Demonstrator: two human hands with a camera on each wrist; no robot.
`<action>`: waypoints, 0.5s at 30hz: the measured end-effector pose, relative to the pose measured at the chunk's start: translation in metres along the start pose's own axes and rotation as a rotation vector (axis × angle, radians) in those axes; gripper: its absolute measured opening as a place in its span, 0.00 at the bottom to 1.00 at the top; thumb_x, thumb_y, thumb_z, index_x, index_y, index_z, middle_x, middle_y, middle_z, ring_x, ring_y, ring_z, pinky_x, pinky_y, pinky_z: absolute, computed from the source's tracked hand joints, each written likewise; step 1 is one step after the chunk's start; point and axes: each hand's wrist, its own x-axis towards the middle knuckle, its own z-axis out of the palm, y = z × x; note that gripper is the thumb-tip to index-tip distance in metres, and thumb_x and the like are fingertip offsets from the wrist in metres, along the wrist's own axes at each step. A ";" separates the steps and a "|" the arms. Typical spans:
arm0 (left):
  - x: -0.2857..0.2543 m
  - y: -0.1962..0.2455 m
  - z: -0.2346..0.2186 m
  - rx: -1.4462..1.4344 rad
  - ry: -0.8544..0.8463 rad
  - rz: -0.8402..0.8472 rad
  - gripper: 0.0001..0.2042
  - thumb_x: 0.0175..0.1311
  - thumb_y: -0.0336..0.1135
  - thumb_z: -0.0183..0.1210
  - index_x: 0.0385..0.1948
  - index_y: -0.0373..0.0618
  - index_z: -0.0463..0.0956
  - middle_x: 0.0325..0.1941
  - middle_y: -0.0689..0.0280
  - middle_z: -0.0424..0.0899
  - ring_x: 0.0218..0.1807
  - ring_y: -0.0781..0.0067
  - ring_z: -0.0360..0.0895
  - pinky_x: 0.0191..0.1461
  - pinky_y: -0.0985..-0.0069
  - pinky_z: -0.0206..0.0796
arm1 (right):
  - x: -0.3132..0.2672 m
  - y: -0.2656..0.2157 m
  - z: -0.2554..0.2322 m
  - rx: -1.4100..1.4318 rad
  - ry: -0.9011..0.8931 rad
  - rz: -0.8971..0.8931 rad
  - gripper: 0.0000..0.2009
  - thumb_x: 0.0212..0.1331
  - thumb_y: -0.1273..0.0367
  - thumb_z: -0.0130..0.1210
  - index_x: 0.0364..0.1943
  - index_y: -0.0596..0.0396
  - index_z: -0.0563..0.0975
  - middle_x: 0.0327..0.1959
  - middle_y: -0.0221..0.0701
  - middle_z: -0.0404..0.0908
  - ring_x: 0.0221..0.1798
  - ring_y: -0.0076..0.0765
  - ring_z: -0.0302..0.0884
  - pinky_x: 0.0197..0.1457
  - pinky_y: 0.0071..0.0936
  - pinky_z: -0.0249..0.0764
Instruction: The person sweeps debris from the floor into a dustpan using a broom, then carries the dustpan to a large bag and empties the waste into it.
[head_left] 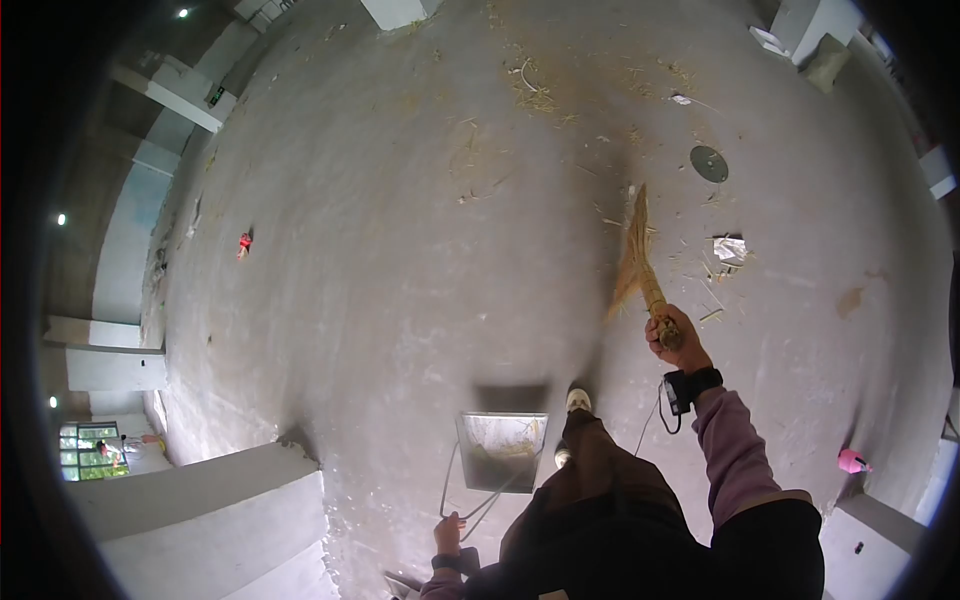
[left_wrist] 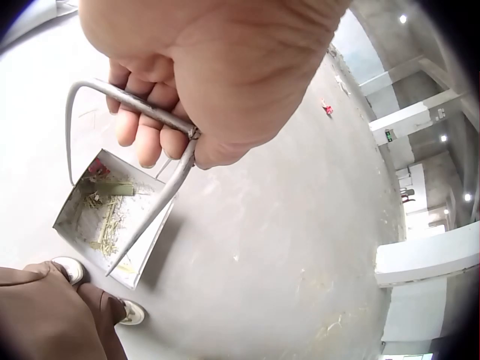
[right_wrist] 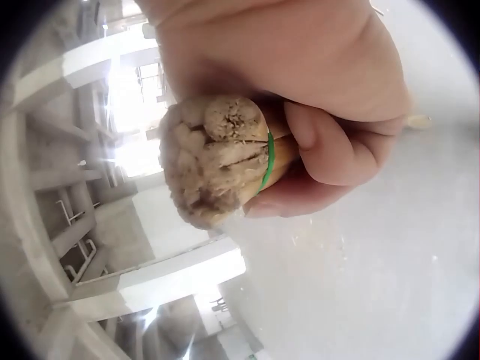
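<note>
My right hand grips a straw broom by its thick bound handle, its bristles fanned out toward the floor ahead. In the right wrist view the cut handle end, wrapped with a green band, pokes out of the curled fingers. Low on the left, my left hand holds the bent metal rod handle of a dustpan, fingers hooked round it. The metal dustpan hangs or stands beside my feet. Inside lie straw bits, a green strip and something red.
Loose straw litters the floor far ahead. Crumpled white paper lies right of the broom, with a round floor cover beyond. A red scrap is at left, a pink object at right. A low white wall stands left.
</note>
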 end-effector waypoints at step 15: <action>-0.056 -0.135 0.019 -0.028 -0.048 -0.025 0.19 0.56 0.44 0.50 0.28 0.33 0.77 0.31 0.57 0.83 0.35 0.67 0.80 0.39 0.74 0.68 | -0.089 0.187 -0.037 -0.092 -0.116 0.465 0.08 0.52 0.68 0.50 0.31 0.54 0.66 0.20 0.25 0.67 0.19 0.25 0.66 0.20 0.21 0.67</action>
